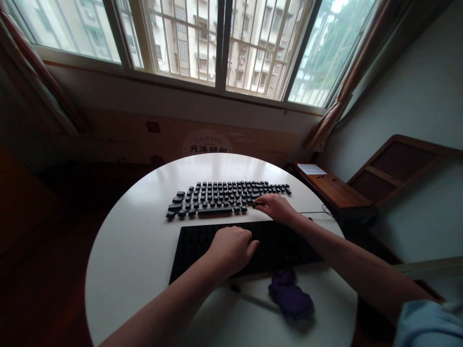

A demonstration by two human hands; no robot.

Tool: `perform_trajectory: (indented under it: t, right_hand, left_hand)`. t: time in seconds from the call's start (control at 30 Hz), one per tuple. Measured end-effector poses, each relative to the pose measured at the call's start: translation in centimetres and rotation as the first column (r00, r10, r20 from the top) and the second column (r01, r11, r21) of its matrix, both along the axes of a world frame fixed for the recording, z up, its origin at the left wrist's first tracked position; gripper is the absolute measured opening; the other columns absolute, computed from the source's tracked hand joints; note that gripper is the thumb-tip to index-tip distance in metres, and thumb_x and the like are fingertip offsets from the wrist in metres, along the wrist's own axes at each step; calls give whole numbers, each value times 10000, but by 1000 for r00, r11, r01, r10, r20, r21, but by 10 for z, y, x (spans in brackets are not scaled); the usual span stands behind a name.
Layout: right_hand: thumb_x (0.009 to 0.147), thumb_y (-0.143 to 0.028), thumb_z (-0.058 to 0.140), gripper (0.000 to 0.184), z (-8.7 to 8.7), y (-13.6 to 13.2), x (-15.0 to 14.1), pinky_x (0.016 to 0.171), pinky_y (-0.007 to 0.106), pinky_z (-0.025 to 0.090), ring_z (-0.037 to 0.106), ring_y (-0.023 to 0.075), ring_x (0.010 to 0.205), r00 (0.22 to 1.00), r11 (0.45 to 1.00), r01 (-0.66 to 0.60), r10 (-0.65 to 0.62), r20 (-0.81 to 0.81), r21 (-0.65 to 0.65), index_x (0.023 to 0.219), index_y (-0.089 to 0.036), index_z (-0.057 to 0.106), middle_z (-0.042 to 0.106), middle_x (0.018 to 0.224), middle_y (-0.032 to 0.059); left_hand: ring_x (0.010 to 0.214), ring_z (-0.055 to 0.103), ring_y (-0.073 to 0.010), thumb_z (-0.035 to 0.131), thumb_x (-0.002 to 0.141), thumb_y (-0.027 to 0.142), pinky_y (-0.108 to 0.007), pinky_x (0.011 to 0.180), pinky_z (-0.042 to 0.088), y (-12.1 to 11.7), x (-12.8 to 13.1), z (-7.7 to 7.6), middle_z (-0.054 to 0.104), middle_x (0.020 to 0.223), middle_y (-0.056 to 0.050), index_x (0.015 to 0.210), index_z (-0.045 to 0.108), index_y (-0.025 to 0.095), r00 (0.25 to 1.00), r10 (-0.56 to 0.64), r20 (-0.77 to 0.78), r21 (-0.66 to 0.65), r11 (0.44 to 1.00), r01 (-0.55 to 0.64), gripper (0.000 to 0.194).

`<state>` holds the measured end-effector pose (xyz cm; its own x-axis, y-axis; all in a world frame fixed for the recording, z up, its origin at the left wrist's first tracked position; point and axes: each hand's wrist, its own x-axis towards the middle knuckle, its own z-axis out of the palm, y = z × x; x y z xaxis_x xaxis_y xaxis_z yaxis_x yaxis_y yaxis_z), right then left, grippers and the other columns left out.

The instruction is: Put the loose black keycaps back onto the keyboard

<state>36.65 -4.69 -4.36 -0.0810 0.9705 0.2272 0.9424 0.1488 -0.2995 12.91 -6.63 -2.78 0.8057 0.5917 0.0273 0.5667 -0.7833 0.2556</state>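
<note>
Rows of loose black keycaps (215,211) lie on the white round table (123,270), laid out in the order of a keyboard. In front of them is the black keyboard body (195,236), its surface dark and hard to make out. My right hand (277,207) reaches to the right end of the nearest row, fingertips pinched on a small black keycap (255,205). My left hand (231,246) is curled over the middle of the keyboard body, thumb pointing right. Its fingertips and whatever may be in them are hidden.
A purple cloth (291,296) and a blurred, thin-handled brush (253,301) lie near me on the table. A thin black cable (313,212) runs off the right edge. Beyond stand a wooden desk (333,190) with paper (311,169) and a barred window (220,48).
</note>
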Motion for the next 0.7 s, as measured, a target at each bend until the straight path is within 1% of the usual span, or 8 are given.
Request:
perform_trajectory:
  t: [0.07,0.2,0.37,0.43,0.53,0.6,0.63,0.7]
  right_hand:
    - [873,-284,683,194,-6,9,0,812,308,500,708,241,946,1000,1000,-9,9,20,-21,1034,-224,774,773,1022,64]
    - [862,-286,689,207,-11,14,-4,776,294,497,714,235,899,999,999,-17,20,47,-46,1037,-221,779,777,974,59]
    - [850,-284,698,205,-14,17,-7,756,284,489,710,227,874,998,999,-30,32,58,-26,1027,-218,779,773,939,52]
    - [836,-281,714,210,-13,16,-8,746,280,488,708,220,849,999,1000,-27,28,44,-10,1027,-220,777,770,908,45]
    - [832,-281,717,225,-3,8,-9,764,290,495,702,216,837,1000,999,-18,18,0,48,1044,-224,770,764,904,44]
    - [883,-303,659,199,10,-3,-8,798,306,499,693,219,857,998,990,-23,30,-47,138,1016,-210,773,756,932,64]
    - [920,-325,609,224,18,-11,-7,813,316,499,686,221,868,996,981,-20,37,-85,194,1001,-197,773,747,942,78]
    - [990,-391,481,359,33,-31,-3,842,332,497,670,223,904,980,959,9,48,-195,282,992,-177,769,725,979,100]
  left_hand:
    - [791,698,-269,472,943,437,-350,683,487,0,-1,0,737,831,-91,771,694,198,1000,-19,-3,12,1000,19,369]
    - [797,698,-257,494,930,449,-332,687,492,-1,-1,2,740,819,-92,771,709,193,1000,-19,-13,13,1000,19,370]
    - [798,695,-258,486,933,451,-337,703,504,-2,-1,3,738,830,-94,799,720,194,1000,0,-16,3,1000,0,372]
    - [805,695,-259,484,934,453,-337,713,506,-2,-1,2,735,830,-94,805,723,196,1000,4,-22,3,1000,-4,374]
    - [797,693,-260,488,935,446,-337,703,502,-1,-1,1,729,815,-87,797,715,200,1000,2,-23,7,1000,-1,362]
    - [781,690,-261,490,938,441,-341,685,497,-1,-1,1,724,808,-81,779,701,200,1000,-5,-18,9,1000,5,357]
    - [773,687,-259,489,941,437,-342,680,495,-1,0,1,721,805,-78,773,693,200,1000,-8,-16,7,1000,8,355]
    - [775,676,-254,496,945,423,-348,690,497,-1,0,2,712,803,-73,775,678,197,1000,-11,-2,4,1000,11,336]
